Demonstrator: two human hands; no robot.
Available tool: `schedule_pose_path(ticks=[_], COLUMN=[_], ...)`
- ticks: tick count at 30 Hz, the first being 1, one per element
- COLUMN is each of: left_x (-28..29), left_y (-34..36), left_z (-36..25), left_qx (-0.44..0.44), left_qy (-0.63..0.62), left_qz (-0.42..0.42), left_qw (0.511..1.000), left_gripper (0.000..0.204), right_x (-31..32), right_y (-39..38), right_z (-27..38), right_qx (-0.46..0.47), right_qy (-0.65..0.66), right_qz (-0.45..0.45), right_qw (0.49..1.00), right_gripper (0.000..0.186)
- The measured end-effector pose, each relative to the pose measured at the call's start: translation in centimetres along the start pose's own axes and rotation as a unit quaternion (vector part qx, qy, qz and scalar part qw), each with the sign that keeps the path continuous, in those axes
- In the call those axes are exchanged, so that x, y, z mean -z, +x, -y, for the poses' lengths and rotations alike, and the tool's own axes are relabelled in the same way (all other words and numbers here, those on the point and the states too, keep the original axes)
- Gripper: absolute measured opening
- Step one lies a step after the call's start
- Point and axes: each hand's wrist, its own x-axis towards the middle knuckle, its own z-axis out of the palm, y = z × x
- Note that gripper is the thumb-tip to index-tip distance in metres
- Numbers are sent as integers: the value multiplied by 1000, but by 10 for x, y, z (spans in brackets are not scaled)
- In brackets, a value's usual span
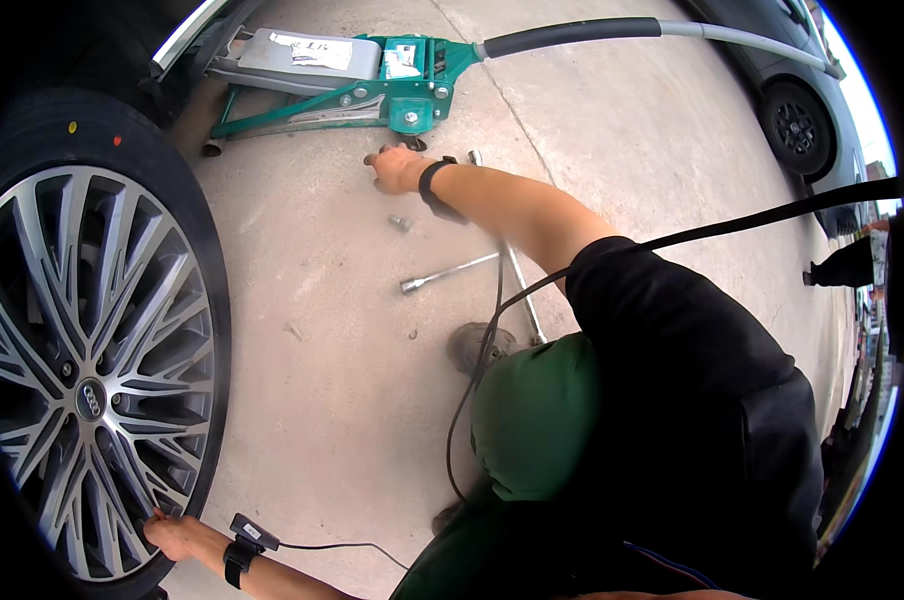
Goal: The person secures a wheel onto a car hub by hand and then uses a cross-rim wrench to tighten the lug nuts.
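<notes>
A car wheel (92, 400) with a black tyre and grey multi-spoke alloy rim stands upright at the left. My left hand (175, 534) is at its lower right edge, fingers curled against the rim between spokes. My right hand (398, 168) is stretched forward over the concrete, just short of the green floor jack (410, 110). Its fingers are partly spread, and I see nothing in them. A small metal piece, possibly a lug bolt (400, 222), lies on the floor below that hand. The cross-shaped lug wrench (452, 272) lies nearer to me, partly covered by my right arm.
The jack's long padded handle (572, 36) extends to the right. A parked grey car (797, 125) stands at the far right, and a person in dark clothes (840, 266) is beyond it. Black cables (752, 215) cross my right arm. My green-clad knee (534, 415) is near the wrench.
</notes>
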Motion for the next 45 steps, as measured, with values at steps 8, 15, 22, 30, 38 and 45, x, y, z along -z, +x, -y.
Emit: schedule_pose_path(ticks=[8, 15, 22, 30, 38, 45], left_x=[-20, -39, -54, -40, -55, -43], left_y=[-51, -123, -176, -176, -112, -51], left_z=[-14, -27, -38, -50, -29, 10], left_qx=[-247, -234, -238, -209, -184, -74], left_qy=[217, 134, 86, 3, -8, -19], left_qz=[21, 157, 277, 336, 244, 63], left_qw=[944, 950, 927, 918, 952, 995], left_gripper=[25, 33, 45, 59, 74, 95], right_x=[-68, -71, -57, 152, 169, 133], right_y=[-12, -63, -61, -97, -140, -177], right_z=[-36, 10, 42, 212, 348, 365], right_qx=[-28, 2, -64, 137, 301, 141], right_qy=[139, 100, 410, 563, 734, 733], right_qz=[-27, 44, 188, 248, 294, 322], right_qw=[990, 994, 890, 776, 533, 582], right_gripper=[34, 57, 28, 16, 7, 10])
